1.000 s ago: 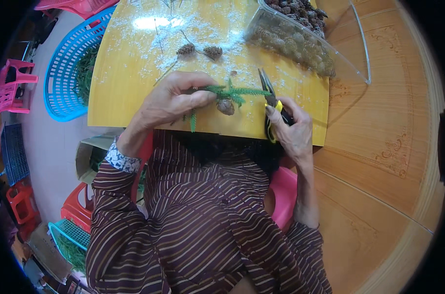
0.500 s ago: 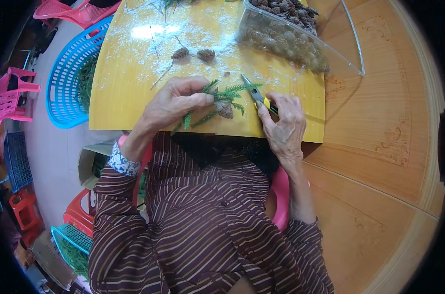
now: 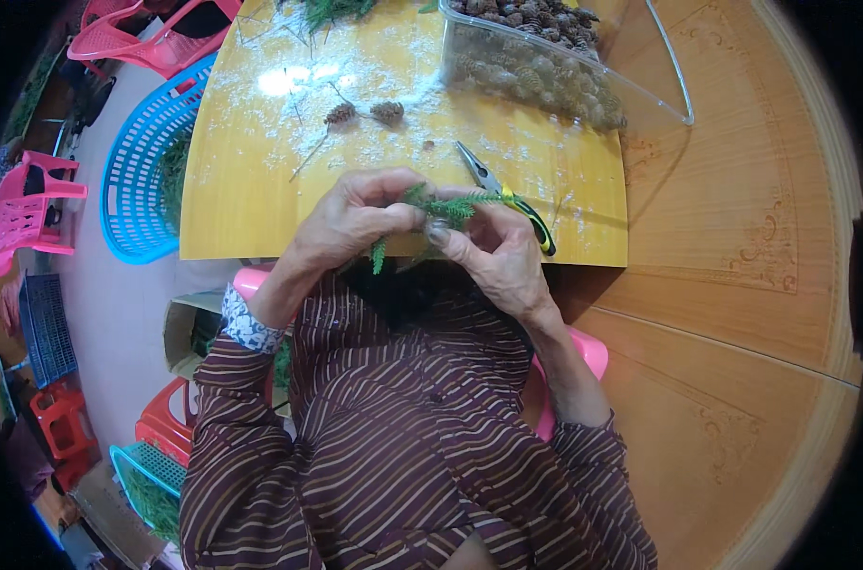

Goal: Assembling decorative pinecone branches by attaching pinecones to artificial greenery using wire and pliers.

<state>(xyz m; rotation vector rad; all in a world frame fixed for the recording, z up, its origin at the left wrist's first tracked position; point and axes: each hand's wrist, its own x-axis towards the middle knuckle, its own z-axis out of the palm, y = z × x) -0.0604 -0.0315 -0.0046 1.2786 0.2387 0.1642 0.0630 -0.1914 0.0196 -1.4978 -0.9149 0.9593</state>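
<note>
My left hand (image 3: 360,218) pinches a green artificial pine sprig (image 3: 469,201) over the near edge of the yellow table. My right hand (image 3: 498,255) is closed on the same sprig from the other side, thumb in front and fingers behind. The pine cone in this bundle is mostly hidden by my fingers. Just beyond my right hand, pliers (image 3: 479,169) with yellow and black handles lie on the table, partly behind the sprig. Two loose pine cones, one (image 3: 340,114) beside the other (image 3: 387,113), rest farther off on the tabletop.
A clear plastic bin (image 3: 536,81) full of pine cones stands at the far right. White flakes and thin twigs litter the yellow table (image 3: 232,228). On the floor to the left are a blue basket (image 3: 127,190) with greenery and pink chairs (image 3: 32,214). Brown wooden panels (image 3: 726,190) lie rightward.
My right hand has let go of the pliers, which now lie on the table, and has moved left to grip the sprig. The left hand still holds the bundle.
</note>
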